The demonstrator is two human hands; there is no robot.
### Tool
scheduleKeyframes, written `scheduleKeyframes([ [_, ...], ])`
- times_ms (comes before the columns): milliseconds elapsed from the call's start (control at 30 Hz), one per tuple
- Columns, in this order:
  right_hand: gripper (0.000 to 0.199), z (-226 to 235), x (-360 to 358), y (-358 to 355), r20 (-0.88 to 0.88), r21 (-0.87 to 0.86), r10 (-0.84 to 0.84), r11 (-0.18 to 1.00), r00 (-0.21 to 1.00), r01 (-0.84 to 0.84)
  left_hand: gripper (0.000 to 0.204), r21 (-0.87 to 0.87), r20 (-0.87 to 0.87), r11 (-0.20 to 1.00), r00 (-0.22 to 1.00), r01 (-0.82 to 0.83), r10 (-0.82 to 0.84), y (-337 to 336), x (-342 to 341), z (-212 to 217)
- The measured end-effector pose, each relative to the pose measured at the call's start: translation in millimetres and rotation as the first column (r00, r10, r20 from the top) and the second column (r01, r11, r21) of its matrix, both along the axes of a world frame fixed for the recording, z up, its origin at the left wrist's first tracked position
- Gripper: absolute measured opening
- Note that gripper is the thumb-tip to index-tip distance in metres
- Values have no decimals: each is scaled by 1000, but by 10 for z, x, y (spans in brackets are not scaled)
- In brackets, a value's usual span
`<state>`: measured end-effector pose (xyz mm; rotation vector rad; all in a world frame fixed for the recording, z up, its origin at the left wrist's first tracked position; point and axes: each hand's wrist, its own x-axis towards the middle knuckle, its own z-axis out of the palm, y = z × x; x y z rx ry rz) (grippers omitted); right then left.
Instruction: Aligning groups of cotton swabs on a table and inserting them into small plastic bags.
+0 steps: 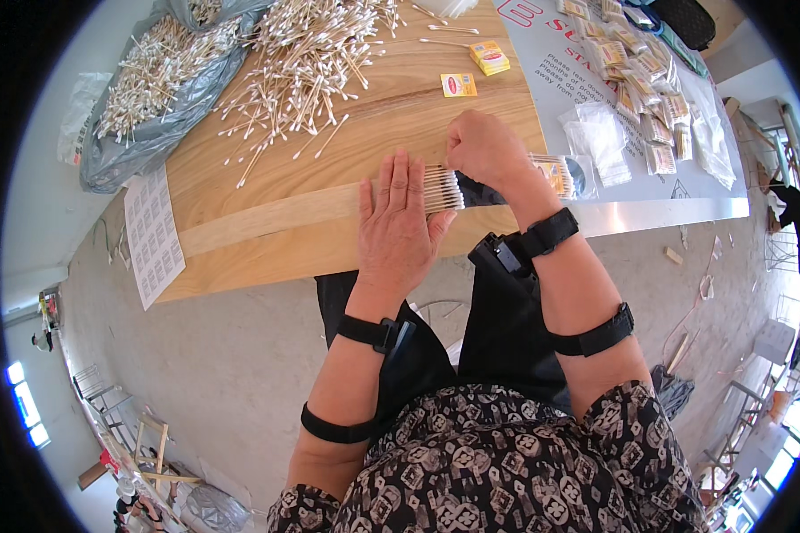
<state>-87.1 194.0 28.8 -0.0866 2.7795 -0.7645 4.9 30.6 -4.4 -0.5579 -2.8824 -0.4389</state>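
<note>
My left hand [393, 209] lies flat on the wooden table, fingers stretched forward and thumb out to the right. Beside its thumb and partly under the palm is a neat flat row of cotton swabs [442, 188], side by side. My right hand [487, 147] is closed like a fist just beyond the row's right end; whatever its fingers may hold is hidden. A dark strip [482, 193] lies between the row and my right wrist. Right of that wrist, a clear packet of swabs with a yellow card [553, 173] rests at the table's edge.
Loose cotton swabs [316, 67] are heaped at the back, beside a grey plastic bag [107, 164] full of more. Yellow cards [489, 58] lie back right. A grey panel [551, 89] on the right bears filled packets [653, 89] and clear bags [600, 142]. A printed sheet [154, 235] hangs at left.
</note>
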Motion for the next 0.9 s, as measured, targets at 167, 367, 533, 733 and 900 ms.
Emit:
scheduleKeyframes([
  [167,18,49,195,24,4,-56,60,997,998,-60,67,2,6,1000,1000,11,-11,-38,-7,5],
  [367,17,-272,643,-238,-270,-684,-516,697,813,215,50,689,126,715,991,-117,41,7,-104,40],
  [533,27,-364,760,-498,-144,-894,-618,417,773,167,53,911,230,341,972,-233,49,88,-115,20],
  [733,33,-338,791,-235,-259,-780,-440,620,860,82,53,683,39,730,999,-24,-3,0,-121,20],
  [900,47,-292,961,-24,-579,13,219,966,786,-259,62,24,191,997,979,67,-71,-137,90,163],
])
